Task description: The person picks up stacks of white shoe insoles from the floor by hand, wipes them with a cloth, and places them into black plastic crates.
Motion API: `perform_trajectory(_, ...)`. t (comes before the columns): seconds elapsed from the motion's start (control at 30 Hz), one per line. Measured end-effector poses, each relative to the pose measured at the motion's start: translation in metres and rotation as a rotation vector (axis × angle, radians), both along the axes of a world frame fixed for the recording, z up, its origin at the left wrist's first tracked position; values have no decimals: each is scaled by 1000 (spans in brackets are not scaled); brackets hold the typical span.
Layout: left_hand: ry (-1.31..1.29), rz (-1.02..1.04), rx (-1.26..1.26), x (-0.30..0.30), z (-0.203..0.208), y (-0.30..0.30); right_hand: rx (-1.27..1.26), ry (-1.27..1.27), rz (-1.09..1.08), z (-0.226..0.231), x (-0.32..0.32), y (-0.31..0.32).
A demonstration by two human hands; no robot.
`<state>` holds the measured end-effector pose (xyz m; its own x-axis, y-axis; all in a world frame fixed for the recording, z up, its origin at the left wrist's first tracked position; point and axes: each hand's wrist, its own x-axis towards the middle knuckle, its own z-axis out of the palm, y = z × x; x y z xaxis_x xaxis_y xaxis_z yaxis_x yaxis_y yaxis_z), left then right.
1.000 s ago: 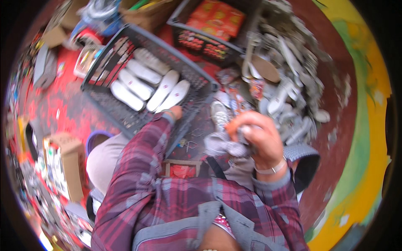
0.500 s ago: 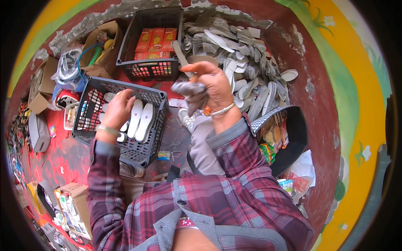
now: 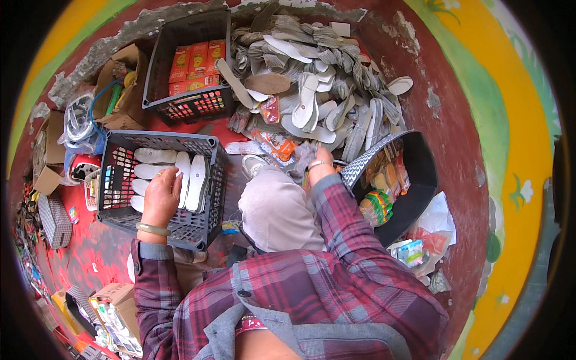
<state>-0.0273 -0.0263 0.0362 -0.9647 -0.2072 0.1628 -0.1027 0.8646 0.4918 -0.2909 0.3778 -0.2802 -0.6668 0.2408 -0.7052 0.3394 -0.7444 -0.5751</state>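
My left hand [image 3: 163, 198] hovers over a dark plastic crate [image 3: 207, 237], fingers loosely bent and nothing visible in them. Inside the crate lie several pale shoe insoles [image 3: 197, 183], some side by side upright in the picture, others crosswise at the left. Low beside my right knee, my right hand [image 3: 321, 161] is closed around a crumpled grey cloth [image 3: 304, 157]. The fingers there are partly hidden by the wrist and cloth. An orange plastic wrapper [image 3: 277, 144] lies just beyond that hand.
A large heap of grey and white insoles [image 3: 354, 90] spreads along the far wall. Left of it stands a crate [image 3: 189, 108] with red-orange boxes. A dark open container [image 3: 414, 186] of wrapped items stands at my right. Cardboard boxes [image 3: 123, 69] and bagged goods crowd the left.
My right hand has dropped from in front of the insole heap to beside my knee, still with the grey cloth. My left hand has shifted slightly down over the crate. The view has turned slightly.
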Motion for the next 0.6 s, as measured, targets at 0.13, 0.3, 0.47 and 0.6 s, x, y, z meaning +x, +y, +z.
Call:
perform_trajectory(0.13, -42, 58, -17, 12, 3, -7, 1072, -535, 128, 58, -50, -43)
perform_trajectory(0.3, -101, 43, -31, 10, 7, -11, 1424, -959, -77, 35, -92, 12)
perform_trajectory(0.47, -177, 24, -14, 14, 8, -11, 1418, -1260, 328, -21, -80, 64)
perform_trajectory(0.6, -200, -22, 38, 6, 0, -9, 1602, -1207, 978, -46, -86, 121)
